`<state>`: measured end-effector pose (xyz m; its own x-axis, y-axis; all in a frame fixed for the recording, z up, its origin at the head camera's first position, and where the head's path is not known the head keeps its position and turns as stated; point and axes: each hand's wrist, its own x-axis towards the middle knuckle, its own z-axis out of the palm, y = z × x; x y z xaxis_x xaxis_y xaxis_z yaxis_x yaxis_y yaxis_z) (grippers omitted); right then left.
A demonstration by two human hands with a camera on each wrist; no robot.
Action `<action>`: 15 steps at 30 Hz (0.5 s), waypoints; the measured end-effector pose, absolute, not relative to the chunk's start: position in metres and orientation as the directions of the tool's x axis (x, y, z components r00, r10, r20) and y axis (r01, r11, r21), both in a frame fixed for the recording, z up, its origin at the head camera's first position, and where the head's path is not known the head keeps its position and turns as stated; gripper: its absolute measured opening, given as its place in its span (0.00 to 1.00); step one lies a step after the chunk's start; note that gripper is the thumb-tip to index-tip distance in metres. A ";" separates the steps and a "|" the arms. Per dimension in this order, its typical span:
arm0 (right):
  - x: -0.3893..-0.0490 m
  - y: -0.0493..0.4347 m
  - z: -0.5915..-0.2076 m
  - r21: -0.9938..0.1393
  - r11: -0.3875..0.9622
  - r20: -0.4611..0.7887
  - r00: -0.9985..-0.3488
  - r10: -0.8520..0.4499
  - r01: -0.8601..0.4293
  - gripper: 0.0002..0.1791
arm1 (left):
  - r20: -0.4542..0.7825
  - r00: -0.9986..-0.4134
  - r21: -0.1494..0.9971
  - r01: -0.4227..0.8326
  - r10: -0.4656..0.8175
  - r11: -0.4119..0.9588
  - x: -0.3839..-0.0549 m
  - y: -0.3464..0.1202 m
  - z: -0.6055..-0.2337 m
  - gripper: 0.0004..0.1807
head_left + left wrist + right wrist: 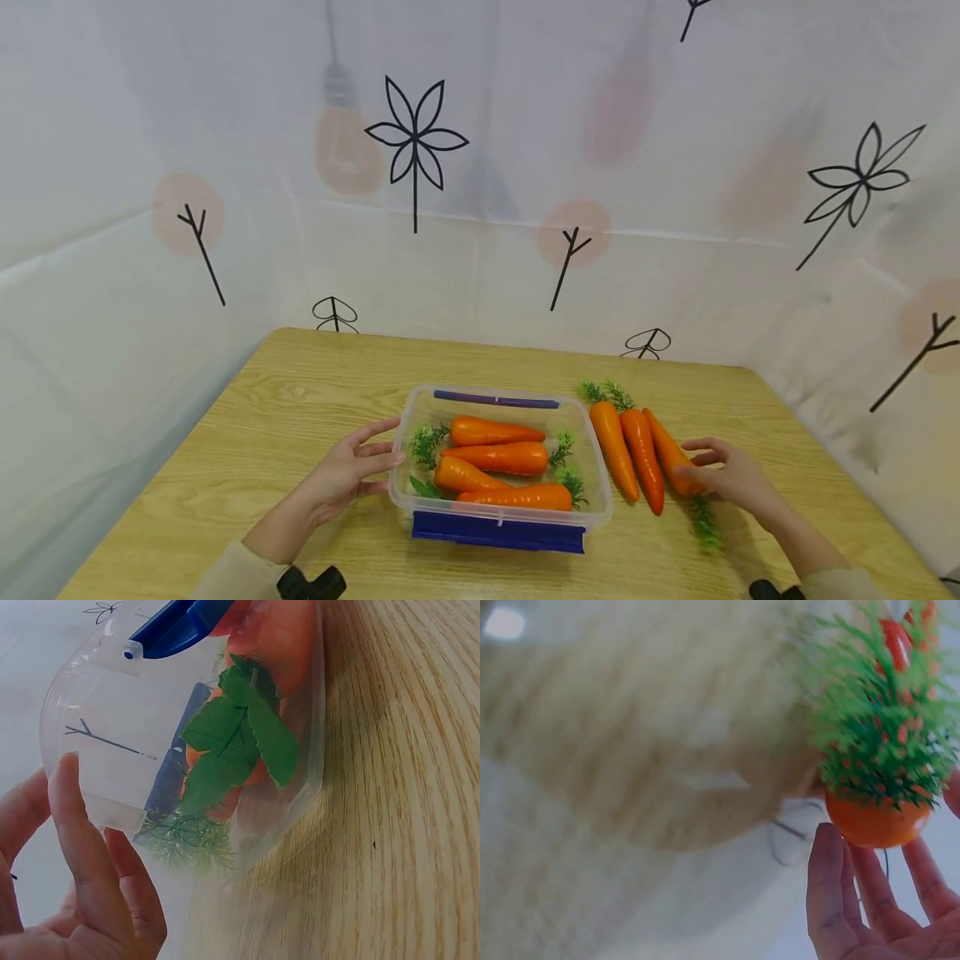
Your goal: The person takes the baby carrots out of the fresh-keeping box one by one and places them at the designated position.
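Observation:
A clear plastic box (498,522) with blue clips holds several orange toy carrots (498,458) with green tops. At the box's left side is my left hand (347,468), its fingers spread and fingertips right at the wall and rim. In the left wrist view, leaves (240,727) show through the clear wall. My right hand (723,477) holds a carrot (667,450) by its thick end, thumb and fingers around it. That carrot's green top (703,523) points toward me; in the right wrist view its feathery leaves (881,720) cover much of the orange body.
Two more carrots, one lighter (617,450) and one darker (643,458), lie right of the box with their tops toward the back. Everything stands on a wood-grain table (315,392). A white patterned cloth (480,275) hangs behind and along both sides.

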<state>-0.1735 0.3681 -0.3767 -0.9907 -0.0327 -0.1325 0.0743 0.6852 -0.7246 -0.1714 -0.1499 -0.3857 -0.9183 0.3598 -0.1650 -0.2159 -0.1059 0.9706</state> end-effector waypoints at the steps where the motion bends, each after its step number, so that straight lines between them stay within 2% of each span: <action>1: -0.174 0.368 -0.375 -0.734 0.675 -0.137 -0.990 -0.037 0.076 0.33 | -0.163 -0.918 0.971 -0.215 0.361 -0.107 -0.171 -0.150 -0.386 0.39; 7: -0.178 0.366 -0.359 -0.736 0.677 -0.073 -0.993 -0.091 -0.008 0.31 | -0.157 -0.917 0.971 -0.212 0.368 -0.113 -0.172 -0.151 -0.387 0.39; 15: -0.184 0.351 -0.337 -0.670 0.725 0.069 -0.986 -0.151 -0.158 0.24 | -0.175 -0.917 0.969 -0.224 0.358 -0.101 -0.173 -0.150 -0.388 0.39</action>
<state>-0.1835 0.3512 -0.3365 -0.9862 -0.1505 0.0692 -0.1578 0.7254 -0.6699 -0.1728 -0.1503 -0.3878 -0.9170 0.3585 -0.1750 -0.2244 -0.1010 0.9692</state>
